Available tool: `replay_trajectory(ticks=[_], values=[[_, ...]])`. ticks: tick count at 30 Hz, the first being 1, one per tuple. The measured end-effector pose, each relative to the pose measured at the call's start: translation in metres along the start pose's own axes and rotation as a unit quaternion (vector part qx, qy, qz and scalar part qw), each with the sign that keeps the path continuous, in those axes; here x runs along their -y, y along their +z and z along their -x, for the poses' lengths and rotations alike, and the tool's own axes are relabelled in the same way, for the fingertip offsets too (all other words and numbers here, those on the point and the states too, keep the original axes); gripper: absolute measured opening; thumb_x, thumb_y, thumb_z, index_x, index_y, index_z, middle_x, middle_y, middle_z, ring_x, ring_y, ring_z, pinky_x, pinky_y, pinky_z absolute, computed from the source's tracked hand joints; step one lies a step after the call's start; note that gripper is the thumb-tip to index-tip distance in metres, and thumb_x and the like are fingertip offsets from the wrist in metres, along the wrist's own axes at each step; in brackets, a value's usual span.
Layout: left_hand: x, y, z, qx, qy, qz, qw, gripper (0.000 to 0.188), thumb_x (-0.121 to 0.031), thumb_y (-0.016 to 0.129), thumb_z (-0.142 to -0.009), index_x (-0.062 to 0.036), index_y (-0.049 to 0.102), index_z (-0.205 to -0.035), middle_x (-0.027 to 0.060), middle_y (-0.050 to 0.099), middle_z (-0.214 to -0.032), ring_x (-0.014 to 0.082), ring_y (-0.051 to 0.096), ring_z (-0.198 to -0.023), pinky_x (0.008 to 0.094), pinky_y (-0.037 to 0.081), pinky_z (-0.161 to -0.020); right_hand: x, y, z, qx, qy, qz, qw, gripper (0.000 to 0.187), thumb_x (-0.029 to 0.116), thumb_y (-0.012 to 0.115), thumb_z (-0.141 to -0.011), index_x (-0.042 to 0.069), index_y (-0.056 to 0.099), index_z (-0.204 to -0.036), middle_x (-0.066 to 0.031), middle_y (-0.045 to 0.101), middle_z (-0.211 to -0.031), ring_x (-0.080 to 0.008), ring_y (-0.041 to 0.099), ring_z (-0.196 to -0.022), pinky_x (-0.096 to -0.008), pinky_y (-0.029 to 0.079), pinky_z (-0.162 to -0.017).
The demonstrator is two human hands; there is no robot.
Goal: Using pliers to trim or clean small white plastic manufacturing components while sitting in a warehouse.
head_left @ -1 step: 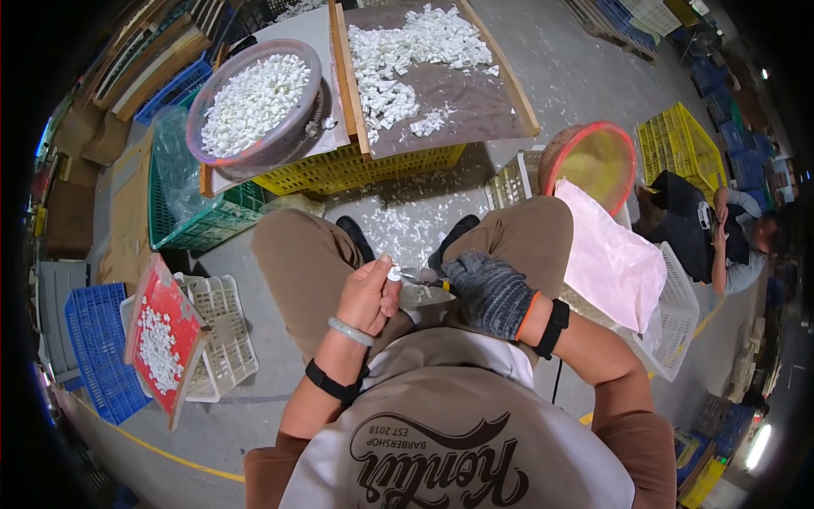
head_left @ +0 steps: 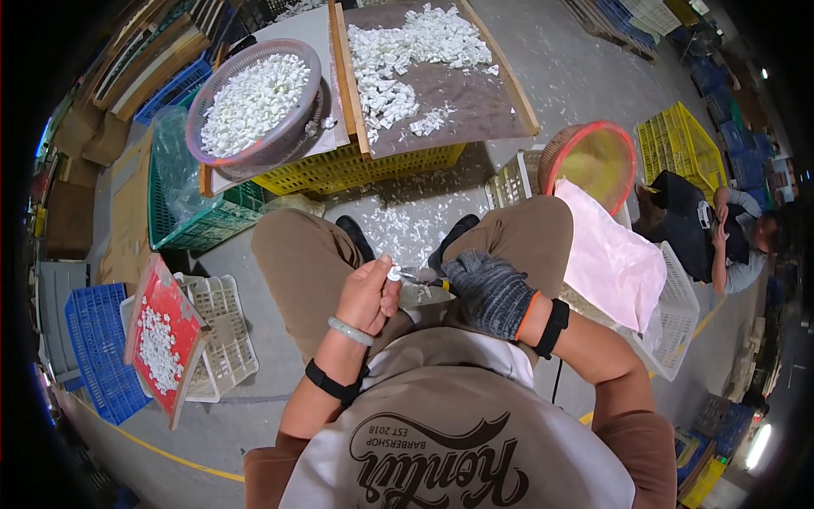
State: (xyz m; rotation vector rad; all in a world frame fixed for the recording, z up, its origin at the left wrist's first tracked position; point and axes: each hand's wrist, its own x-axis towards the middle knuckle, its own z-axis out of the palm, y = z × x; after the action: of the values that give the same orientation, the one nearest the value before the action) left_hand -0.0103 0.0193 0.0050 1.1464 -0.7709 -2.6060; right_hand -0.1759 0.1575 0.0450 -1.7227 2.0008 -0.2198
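My left hand (head_left: 370, 295), bare with a pale bangle at the wrist, pinches a small white piece (head_left: 394, 273) between thumb and fingers above my lap. My right hand (head_left: 492, 293) wears a dark grey knitted glove with an orange cuff. It is closed round a small hand tool (head_left: 443, 284) with a metal tip and a partly yellow handle. That tip points left and reaches the white piece or lies right beside it; contact is too small to tell. Whether the tool is a knife or pliers cannot be made out.
Ahead stand a round basket (head_left: 197, 127) heaped with white pieces and a wood-edged tray (head_left: 466, 110) holding more. At left, a red board (head_left: 191, 318) bears pieces. To the right are an orange-rimmed basket (head_left: 555, 144), pink cloth (head_left: 606, 254) and a seated person (head_left: 738, 229).
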Motion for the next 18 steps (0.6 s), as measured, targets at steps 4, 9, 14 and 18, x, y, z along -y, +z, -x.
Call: replay_trajectory(ticks=[4, 9, 14, 18], values=[[0.0028, -0.0013, -0.0015, -0.016, 0.019, -0.025, 0.999, 0.029, -0.029, 0.054, -0.093, -0.0078, 0.048, -0.074, 0.0018, 0.047, -0.054, 0.0075, 0.038, -0.04, 0.0216, 0.033, -0.036, 0.0038, -0.0072, 0.0013, -0.008, -0.008, 0.074, 0.997, 0.043, 0.021, 0.066, -0.067, 0.004, 0.05, -0.103, -0.0154, 0.053, -0.095, -0.0322, 0.055, -0.091, -0.0464, 0.043, -0.068], [0.0025, 0.0003, -0.002, -0.029, 0.029, -0.048, 0.998, 0.029, -0.027, 0.054, -0.093, -0.0065, 0.05, -0.074, 0.0018, 0.048, -0.055, 0.0074, 0.039, -0.04, 0.0219, 0.034, -0.036, 0.0028, -0.0088, 0.0009, -0.056, -0.022, 0.096, 0.994, 0.036, 0.014, 0.063, -0.066, 0.006, 0.054, -0.1, -0.0151, 0.055, -0.084, -0.033, 0.056, -0.081, -0.0446, 0.044, -0.065], [0.005, -0.0033, -0.006, -0.021, 0.047, -0.062, 0.997, 0.028, -0.026, 0.055, -0.093, -0.0057, 0.051, -0.074, 0.0024, 0.049, -0.056, 0.0074, 0.039, -0.041, 0.022, 0.035, -0.036, 0.0028, -0.008, 0.0029, -0.056, -0.015, 0.102, 0.993, 0.036, 0.013, 0.062, -0.067, 0.005, 0.053, -0.101, -0.0151, 0.054, -0.087, -0.0327, 0.055, -0.083, -0.0441, 0.044, -0.064], [0.0042, -0.0008, -0.0063, -0.038, 0.045, -0.083, 0.995, 0.027, -0.026, 0.053, -0.094, -0.007, 0.05, -0.075, 0.0015, 0.047, -0.056, 0.0071, 0.039, -0.042, 0.0215, 0.034, -0.036, 0.0022, -0.0053, 0.0019, -0.049, 0.0, 0.093, 0.994, 0.033, 0.012, 0.061, -0.068, 0.005, 0.054, -0.099, -0.014, 0.054, -0.089, -0.0319, 0.056, -0.085, -0.0449, 0.045, -0.064]])
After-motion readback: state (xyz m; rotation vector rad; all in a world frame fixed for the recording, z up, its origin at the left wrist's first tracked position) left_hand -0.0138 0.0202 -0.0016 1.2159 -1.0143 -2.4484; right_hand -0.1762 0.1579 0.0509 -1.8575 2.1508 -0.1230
